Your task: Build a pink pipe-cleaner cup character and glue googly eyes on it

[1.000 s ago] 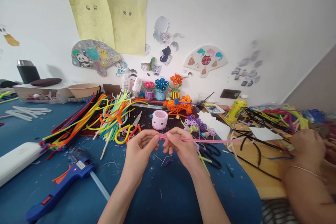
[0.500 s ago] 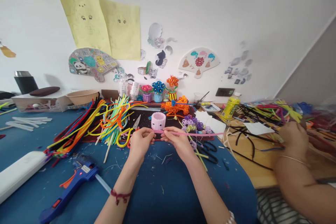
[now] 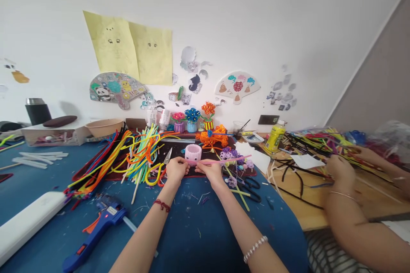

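Observation:
Between my two hands runs a pink pipe cleaner [image 3: 231, 160], its long free end sticking out to the right past my right hand. My left hand [image 3: 176, 170] is closed in a pinch on its left end. The fingers of my right hand [image 3: 209, 171] pinch it a short way along. Right behind the fingertips stands a small pale pink cup [image 3: 193, 152] with dark eye-like dots; whether the pipe cleaner touches it I cannot tell. Left of my left hand lie scissors [image 3: 168, 155] and a bent yellow pipe cleaner [image 3: 149, 175].
A blue hot glue gun [image 3: 96, 230] lies front left beside a white case [image 3: 32, 217]. Bundles of coloured pipe cleaners [image 3: 144, 153] spread behind. Purple flowers [image 3: 232, 155] and black-handled scissors [image 3: 251, 188] lie to the right. Another person's hands [image 3: 341, 170] work among pipe cleaners at far right.
The view has tilted up and shifted slightly. The pink pipe cleaner's free end now slants upward. My hands still pinch it. The other person's second hand has come into sight.

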A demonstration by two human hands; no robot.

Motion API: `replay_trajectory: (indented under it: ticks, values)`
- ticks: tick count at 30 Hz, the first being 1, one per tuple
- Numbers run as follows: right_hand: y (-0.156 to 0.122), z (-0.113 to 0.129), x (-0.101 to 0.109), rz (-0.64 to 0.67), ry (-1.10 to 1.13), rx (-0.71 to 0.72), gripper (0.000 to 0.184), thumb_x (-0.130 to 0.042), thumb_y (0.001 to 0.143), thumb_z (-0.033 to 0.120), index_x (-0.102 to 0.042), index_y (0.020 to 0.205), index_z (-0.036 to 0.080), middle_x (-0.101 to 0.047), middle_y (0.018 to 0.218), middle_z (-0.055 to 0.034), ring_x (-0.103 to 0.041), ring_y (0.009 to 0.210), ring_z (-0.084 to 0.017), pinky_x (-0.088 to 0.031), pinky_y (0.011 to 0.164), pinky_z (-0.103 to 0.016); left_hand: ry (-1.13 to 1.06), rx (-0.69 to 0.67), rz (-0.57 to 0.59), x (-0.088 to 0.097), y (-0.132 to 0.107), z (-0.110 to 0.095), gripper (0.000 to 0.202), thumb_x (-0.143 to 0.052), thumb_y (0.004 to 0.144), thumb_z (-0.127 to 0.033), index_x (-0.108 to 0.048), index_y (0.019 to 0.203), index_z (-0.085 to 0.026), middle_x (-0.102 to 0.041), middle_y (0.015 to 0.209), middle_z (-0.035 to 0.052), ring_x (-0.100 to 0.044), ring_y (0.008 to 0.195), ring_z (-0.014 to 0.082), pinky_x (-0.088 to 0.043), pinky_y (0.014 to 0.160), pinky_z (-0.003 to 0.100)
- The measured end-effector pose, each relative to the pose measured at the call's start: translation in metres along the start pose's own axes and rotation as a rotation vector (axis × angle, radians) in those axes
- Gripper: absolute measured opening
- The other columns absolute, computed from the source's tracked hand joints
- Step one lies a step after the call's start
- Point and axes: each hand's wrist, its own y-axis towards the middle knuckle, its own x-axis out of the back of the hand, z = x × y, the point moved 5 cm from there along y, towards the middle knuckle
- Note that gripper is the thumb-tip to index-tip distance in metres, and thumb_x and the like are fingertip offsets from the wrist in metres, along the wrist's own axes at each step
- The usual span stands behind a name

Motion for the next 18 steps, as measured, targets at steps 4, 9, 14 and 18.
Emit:
replay_trajectory:
  ticks: [4,9,14,18]
  values:
    - [0.004,-0.006,-0.002,-0.012,-0.059,-0.002,0.023,-0.061,0.094,0.030,-0.062,0.111,0.014,-0.066,0.106,-0.0061,-0.067,0.087,-0.018,-0.058,0.074,-0.035,0.073,-0.034,-0.021,0.010,-0.007,-0.010,0.034,-0.059,0.092,-0.035,-0.057,0.121,-0.017,-0.061,0.121,0.0090,-0.063,0.101,0.0213,-0.055,0.085,0.042]
    - [0.004,-0.010,-0.003,-0.040,-0.116,0.021,0.024,-0.061,0.094,0.030,-0.061,0.112,0.014,-0.065,0.107,-0.0064,-0.066,0.087,-0.018,-0.058,0.074,-0.035,0.142,-0.207,0.028,0.021,-0.065,-0.027,0.021,-0.065,0.085,-0.032,-0.066,0.072,-0.016,-0.069,0.077,0.0072,-0.068,0.082,0.0218,-0.051,0.078,0.035]
    - [0.001,-0.012,-0.003,-0.089,-0.163,0.059,0.021,-0.061,0.094,0.030,-0.062,0.108,0.013,-0.066,0.101,-0.0050,-0.066,0.082,-0.016,-0.058,0.071,-0.033,0.131,-0.410,0.306,-0.001,-0.154,0.000,0.037,-0.062,0.082,-0.040,-0.058,0.049,-0.025,-0.063,0.051,0.0055,-0.070,0.075,0.0278,-0.049,0.071,0.033]
    - [-0.004,-0.007,-0.005,-0.112,-0.153,0.113,0.018,-0.062,0.094,0.029,-0.064,0.095,0.012,-0.067,0.081,0.0000,-0.063,0.063,-0.011,-0.055,0.059,-0.025,0.162,-0.497,0.664,-0.021,-0.201,0.034,0.015,-0.059,0.090,-0.038,-0.069,0.089,-0.027,-0.071,0.100,0.0070,-0.065,0.097,0.0222,-0.052,0.081,0.035]
